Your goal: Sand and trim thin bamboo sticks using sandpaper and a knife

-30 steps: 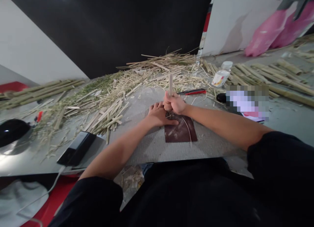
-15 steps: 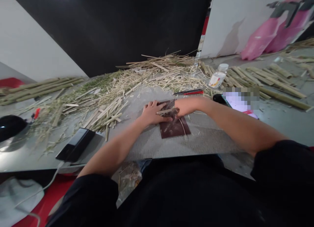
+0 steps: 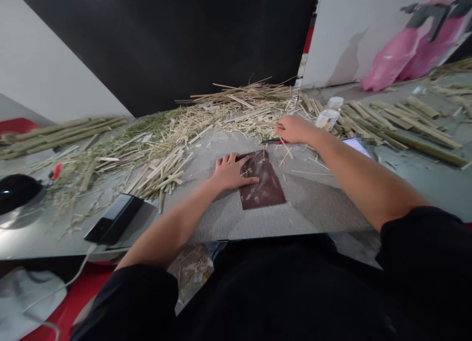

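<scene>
My left hand [image 3: 230, 172] rests with fingers spread on the left part of a dark brown sheet [image 3: 263, 191], which looks like sandpaper with pale dust on it. Beyond the sheet's far right corner is my right hand [image 3: 294, 128], its fingers curled and pointing left. It is over a red and black tool [image 3: 272, 141], partly covering it. Short thin pale strips [image 3: 286, 153] lie just below this hand. Whatever its fingertips hold, if anything, is hidden.
Piles of split, bamboo-like strips [image 3: 236, 112] cover the back of the table. A white-capped bottle [image 3: 327, 114] and a phone [image 3: 357, 146] are on the right. A black box-shaped device [image 3: 113, 218] with a cable sits at left. Pink spray bottles [image 3: 394, 60] stand at the back right.
My right hand has left the brown sheet, moving away from me and right toward the tool. The thin strip between my hands is gone from the sheet. My left hand has stayed put.
</scene>
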`<state>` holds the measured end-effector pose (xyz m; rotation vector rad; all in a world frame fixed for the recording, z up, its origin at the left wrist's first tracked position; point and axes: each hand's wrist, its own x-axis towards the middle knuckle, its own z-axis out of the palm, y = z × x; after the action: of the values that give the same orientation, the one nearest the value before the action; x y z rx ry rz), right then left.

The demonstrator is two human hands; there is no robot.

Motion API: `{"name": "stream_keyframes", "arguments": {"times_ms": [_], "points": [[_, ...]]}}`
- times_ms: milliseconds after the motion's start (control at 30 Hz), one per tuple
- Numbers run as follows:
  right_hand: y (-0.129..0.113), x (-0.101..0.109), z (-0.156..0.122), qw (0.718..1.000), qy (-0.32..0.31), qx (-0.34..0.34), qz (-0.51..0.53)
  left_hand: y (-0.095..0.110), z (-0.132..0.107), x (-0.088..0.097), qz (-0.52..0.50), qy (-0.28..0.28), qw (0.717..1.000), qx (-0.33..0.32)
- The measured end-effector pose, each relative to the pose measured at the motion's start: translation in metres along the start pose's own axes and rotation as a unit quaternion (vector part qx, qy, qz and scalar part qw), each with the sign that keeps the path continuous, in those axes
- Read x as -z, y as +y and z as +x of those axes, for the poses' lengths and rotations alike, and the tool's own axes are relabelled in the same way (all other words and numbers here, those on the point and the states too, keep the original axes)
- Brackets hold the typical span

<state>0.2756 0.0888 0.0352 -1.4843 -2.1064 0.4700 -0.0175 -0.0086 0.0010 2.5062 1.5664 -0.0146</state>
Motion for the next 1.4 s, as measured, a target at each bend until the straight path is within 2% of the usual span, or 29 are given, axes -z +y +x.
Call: {"name": "stream_keyframes", "arguments": {"times_ms": [67,167,300,400,467,533,633,733,800,900,1000,1067,1167,1400], "points": [[-0.003,-0.003,0.0,0.999,0.028,0.003,0.043,-0.001,0.0,-0.001,-0.002,0.001,1.0,-0.002],[-0.016,-0.016,-0.004,0.976,0.006,0.033,0.214,-0.003,0.0,-0.003,-0.005,0.004,1.0,0.001],[-0.035,-0.033,-0.007,0.881,-0.027,0.052,0.469,-0.004,0.0,-0.006,-0.006,0.013,1.0,-0.001],[-0.043,-0.043,-0.01,0.81,-0.016,0.042,0.585,-0.003,0.0,-0.006,0.0,0.013,1.0,0.0],[-0.045,-0.052,-0.012,0.776,0.003,0.025,0.631,-0.003,0.0,-0.006,0.004,0.01,1.0,0.001],[-0.046,-0.062,-0.014,0.762,0.024,0.007,0.647,-0.002,0.0,-0.006,0.004,0.01,1.0,-0.002],[-0.046,-0.079,-0.015,0.768,0.044,0.004,0.639,-0.002,0.0,-0.005,0.003,0.009,1.0,-0.009],[-0.043,-0.092,-0.014,0.791,0.053,0.027,0.609,-0.002,0.0,-0.005,0.007,0.005,1.0,-0.006],[-0.038,-0.095,-0.012,0.835,0.07,0.05,0.544,-0.002,0.001,-0.006,0.012,0.007,1.0,-0.004],[-0.026,-0.088,-0.009,0.926,0.085,0.111,0.352,-0.002,0.001,-0.006,0.017,0.006,1.0,-0.005],[-0.013,-0.07,-0.008,0.974,0.016,0.136,0.182,-0.003,0.001,-0.007,0.014,0.001,1.0,-0.007],[-0.007,-0.058,-0.01,0.987,-0.03,0.119,0.105,-0.002,0.001,-0.006,0.011,0.001,1.0,-0.009],[-0.007,-0.048,-0.017,0.99,-0.062,0.121,0.026,-0.002,0.001,-0.005,0.007,-0.003,1.0,-0.008],[-0.024,-0.062,-0.053,0.987,-0.08,0.124,0.071,-0.001,0.003,-0.004,0.001,-0.013,1.0,-0.007]]}}
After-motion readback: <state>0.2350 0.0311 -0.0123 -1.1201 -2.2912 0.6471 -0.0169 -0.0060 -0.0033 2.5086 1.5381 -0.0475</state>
